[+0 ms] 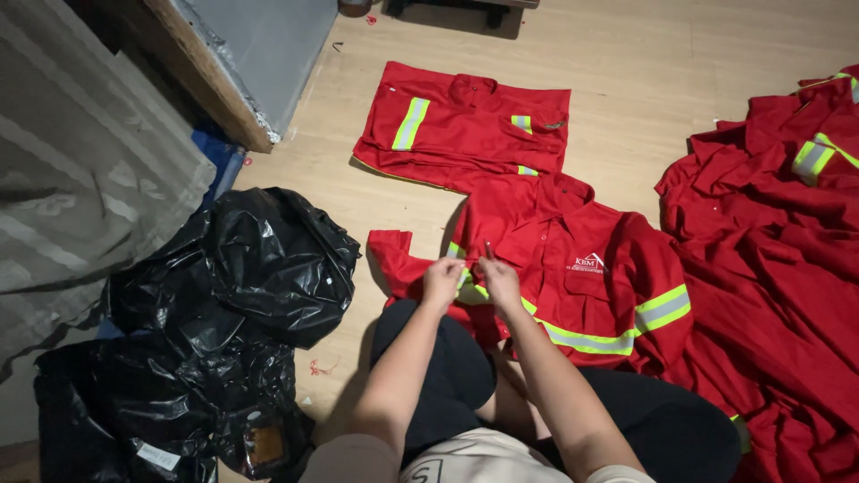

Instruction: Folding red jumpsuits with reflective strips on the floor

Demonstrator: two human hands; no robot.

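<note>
A red work shirt (582,268) with yellow-and-grey reflective stripes lies spread on the wooden floor in front of my knees. My left hand (441,280) pinches the fabric near a reflective stripe at the shirt's left side. Right beside it, my right hand (499,277) holds a small thin tool whose tip points up; what the tool is cannot be made out. The two hands almost touch over the shirt's sleeve area.
A folded red shirt (461,125) lies farther off on the floor. A heap of several red garments (778,241) fills the right side. Black plastic bags (233,286) sit at my left, next to a grey sheet (80,170) and a wooden board (210,76).
</note>
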